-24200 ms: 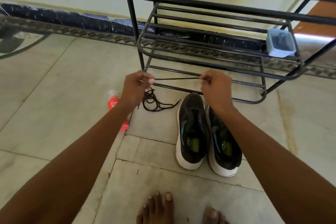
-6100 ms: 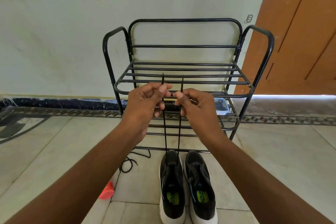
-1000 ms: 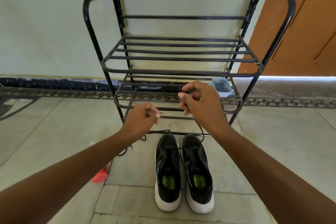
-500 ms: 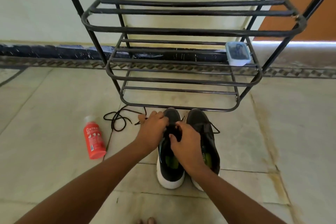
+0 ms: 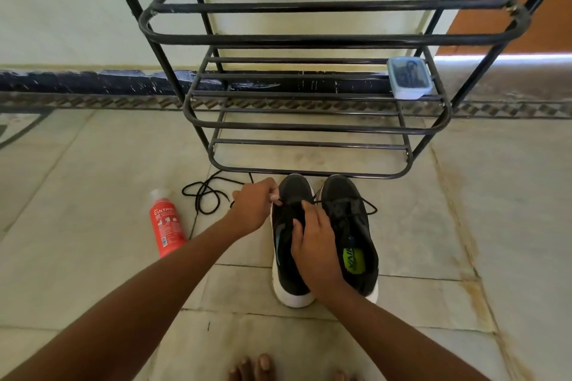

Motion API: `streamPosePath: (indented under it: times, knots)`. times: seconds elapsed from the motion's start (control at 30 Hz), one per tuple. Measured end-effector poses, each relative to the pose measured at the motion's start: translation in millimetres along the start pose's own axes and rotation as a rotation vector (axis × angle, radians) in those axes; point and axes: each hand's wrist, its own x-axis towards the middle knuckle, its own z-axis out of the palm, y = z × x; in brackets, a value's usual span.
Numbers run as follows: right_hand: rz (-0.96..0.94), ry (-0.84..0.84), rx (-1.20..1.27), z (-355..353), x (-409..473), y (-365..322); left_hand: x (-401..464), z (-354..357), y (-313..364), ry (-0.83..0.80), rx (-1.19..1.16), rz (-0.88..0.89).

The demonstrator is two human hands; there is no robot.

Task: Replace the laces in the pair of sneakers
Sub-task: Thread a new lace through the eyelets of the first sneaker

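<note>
Low in the centre of the frame, on the pale tiled floor [image 5: 93, 257], a pair of black mesh sneakers with white soles stands side by side: left sneaker [image 5: 289, 281], right sneaker [image 5: 356, 226], toes just short of the black metal shoe rack [image 5: 309, 40]. Risk, as I judge it: thin black lace [image 5: 370, 207] threaded low on the left sneaker could slip out of its eyelet or go in uneven if one end is tugged harder; slack strand draped over the right sneaker could snag. Left hand [image 5: 255, 210], fingers curled tight, pinches a lace end at the left sneaker's near-toe eyelets. Right hand [image 5: 318, 250] lies over the left sneaker's tongue, fingers bent, tips at the lacing; whether it pinches lace I cannot tell. Spare black lace [image 5: 205, 195] lies coiled on the floor, centre left, near a red plastic bottle [image 5: 165, 227] lying flat.
</note>
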Motion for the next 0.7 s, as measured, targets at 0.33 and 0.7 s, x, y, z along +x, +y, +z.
streamPosePath:
  times: [0.33,0.7]
  knots:
    - [0.022,0.024,0.207,-29,9,-6,-10,-15,-10,0.237,-0.068,0.229]
    - [-0.23,0.195,0.506,-170,74,-86,-83,-172,95,0.221,-1.112,0.172]
